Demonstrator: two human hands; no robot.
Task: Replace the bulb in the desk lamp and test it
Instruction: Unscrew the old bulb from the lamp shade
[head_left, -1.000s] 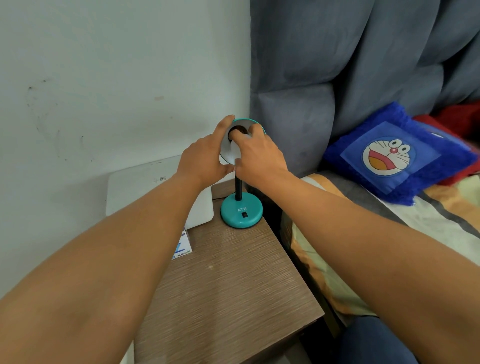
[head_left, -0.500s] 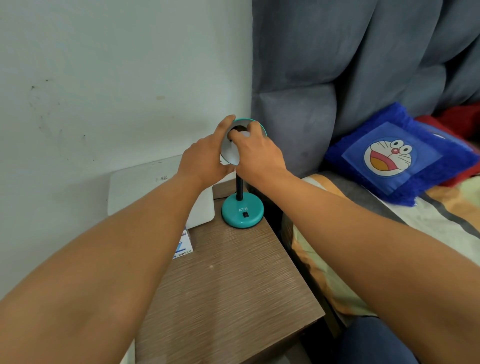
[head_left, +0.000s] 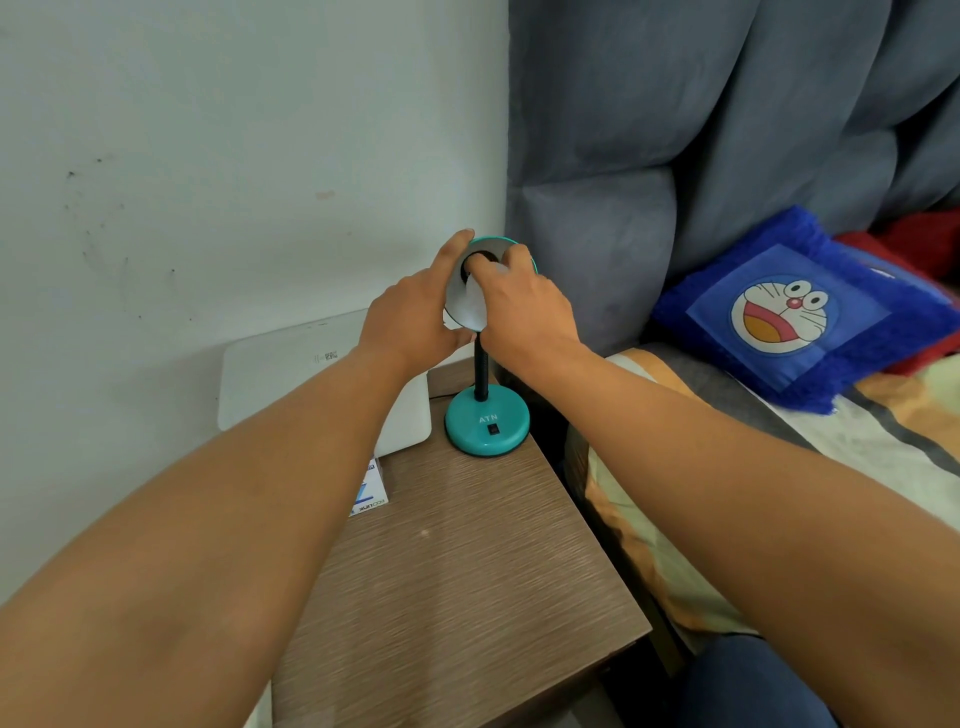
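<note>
1. Teal desk lamp (head_left: 487, 423) at the far right corner of the worktop (head_left: 457, 571), just beside a white box (head_left: 291, 374) on the left; shade (head_left: 467, 306) tilted toward the viewer.
2. Left hand (head_left: 410, 317) wrapped around the shade's left rim, grip clamped on it to steady it.
3. Right hand (head_left: 524, 306) at the shade's mouth, fingertips (head_left: 475, 267) reaching into the dark socket; bulb hidden, so cannot tell whether that grip is closed on anything.
4. Probably light and top-heavy on a bendy black neck (head_left: 481, 374); best braced at the shade.
5. Bulb likely fragile and smooth: hold by the widest part, twist gently.
</note>
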